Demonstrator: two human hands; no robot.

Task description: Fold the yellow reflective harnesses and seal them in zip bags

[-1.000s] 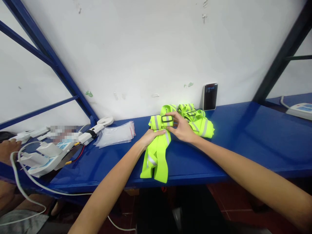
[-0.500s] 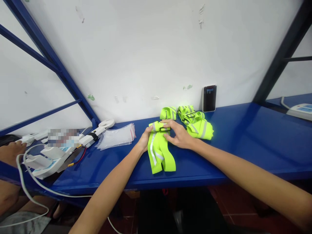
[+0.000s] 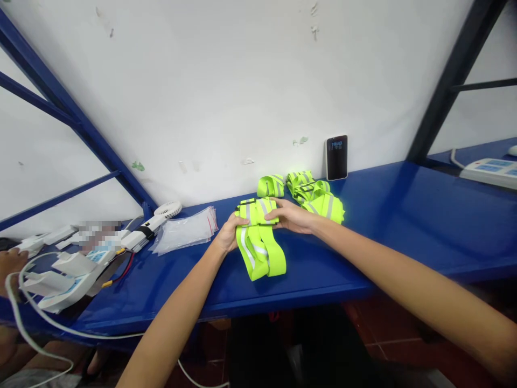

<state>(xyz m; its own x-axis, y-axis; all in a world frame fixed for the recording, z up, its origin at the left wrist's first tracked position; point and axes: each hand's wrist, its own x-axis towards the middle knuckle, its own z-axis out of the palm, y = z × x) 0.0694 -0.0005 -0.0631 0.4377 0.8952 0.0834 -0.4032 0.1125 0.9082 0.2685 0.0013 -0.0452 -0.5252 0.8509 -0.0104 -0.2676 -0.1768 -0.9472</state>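
Between my hands is a neon-yellow reflective strap [image 3: 258, 213] with silver stripes and black buckle parts, its upper part folded into a flat bundle. Loose loops of it hang down toward me over the blue table. My left hand [image 3: 229, 231] grips the bundle's left side, thumb on top. On the right side my right hand [image 3: 288, 214] pinches it with the thumb in front and the fingers behind, partly hidden. Just beyond lie a rolled reflective strap [image 3: 270, 186] and a heap of folded reflective straps [image 3: 317, 196].
Clear zip bags [image 3: 183, 231] lie left of my hands, by a small white fan [image 3: 168, 208]. Further left are power strips [image 3: 76, 280], cables and another person's hand [image 3: 12, 267]. A device with a lit clock [image 3: 336, 157] leans on the wall. The blue table's front edge [image 3: 315, 295] runs below.
The bundle has turned over between my hands, showing a wide striped face. My right fingers have gone from its top to its right side. The view has shifted slightly right.
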